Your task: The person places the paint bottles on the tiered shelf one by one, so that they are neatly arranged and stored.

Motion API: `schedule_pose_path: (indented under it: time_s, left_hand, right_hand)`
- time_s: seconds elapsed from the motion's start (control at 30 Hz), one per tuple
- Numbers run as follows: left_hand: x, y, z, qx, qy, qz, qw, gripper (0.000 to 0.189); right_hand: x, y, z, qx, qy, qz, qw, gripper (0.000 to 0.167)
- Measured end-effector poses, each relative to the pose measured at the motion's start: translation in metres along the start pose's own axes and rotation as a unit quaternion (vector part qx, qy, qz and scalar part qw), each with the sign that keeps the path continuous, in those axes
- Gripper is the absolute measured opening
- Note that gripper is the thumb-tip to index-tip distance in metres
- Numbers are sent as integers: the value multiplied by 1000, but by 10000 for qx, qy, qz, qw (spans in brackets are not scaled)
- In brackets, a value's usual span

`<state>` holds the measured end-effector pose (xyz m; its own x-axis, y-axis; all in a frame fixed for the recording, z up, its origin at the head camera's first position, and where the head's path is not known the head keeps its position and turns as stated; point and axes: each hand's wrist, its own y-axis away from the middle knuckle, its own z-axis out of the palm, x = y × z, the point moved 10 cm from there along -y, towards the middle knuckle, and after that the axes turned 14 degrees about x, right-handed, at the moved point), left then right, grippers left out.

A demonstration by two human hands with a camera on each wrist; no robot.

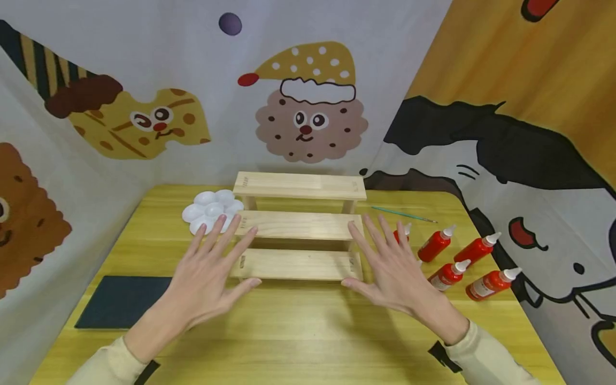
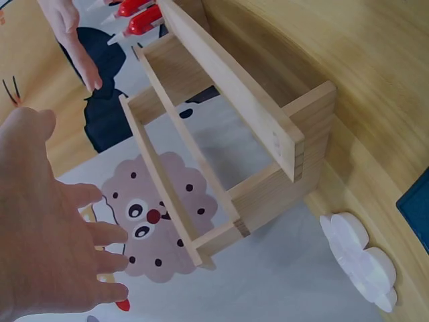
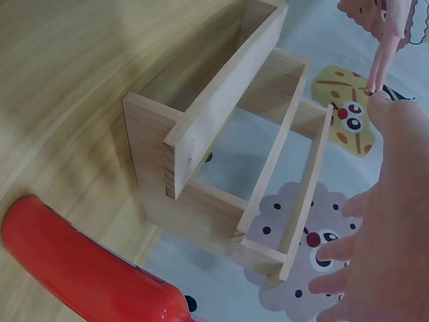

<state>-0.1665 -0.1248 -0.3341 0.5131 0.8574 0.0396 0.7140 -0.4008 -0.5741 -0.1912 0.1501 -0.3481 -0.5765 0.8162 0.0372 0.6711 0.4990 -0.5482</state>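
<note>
A three-step wooden rack (image 1: 298,225) of pale planks stands on the table between and beyond my hands. My left hand (image 1: 204,272), fingers spread, is held above the table at the rack's left side. On the other side my right hand (image 1: 392,270) is likewise spread, close to the rack's right end. Neither hand holds anything. In the left wrist view the rack (image 2: 228,80) appears beyond the left hand (image 2: 60,228). The right wrist view shows the rack (image 3: 221,134) apart from the right hand (image 3: 389,228).
A white flower-shaped paint palette (image 1: 207,206) lies at the rack's left. Several red paint bottles (image 1: 435,245) with white nozzles stand at the right, near a thin green paintbrush (image 1: 401,214). A dark flat board (image 1: 120,302) lies at the table's left. A printed cloth (image 1: 192,43) hangs behind.
</note>
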Motion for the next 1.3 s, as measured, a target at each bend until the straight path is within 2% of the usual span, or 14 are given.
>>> schedule_pose_path:
  time_s: [0.3, 0.47, 0.73, 0.87, 1.07, 1.3]
  left_hand:
    - [-5, 4, 5, -265, -57, -78, 9996, 82]
    - [-6, 5, 1, -227, -120, -67, 9996, 81]
    - [-9, 7, -3, -300, -75, -221, 9993, 78]
    - [-13, 8, -2, -394, -37, -368, 9985, 79]
    - [-24, 15, 3, -583, 46, -748, 9955, 82]
    - [-39, 21, 5, -461, 400, -1219, 9907, 79]
  right_hand:
    - [-1, 0, 4, -172, 24, 22, 9998, 100]
    - [-2, -1, 1, -203, -14, 51, 9998, 99]
    - [2, -2, -9, -102, 66, 98, 9999, 98]
    - [8, 2, -15, -140, 105, 255, 9995, 97]
    - [24, 10, -26, -41, 33, 608, 9981, 98]
    - [49, 30, -38, 178, -42, 1181, 9928, 96]
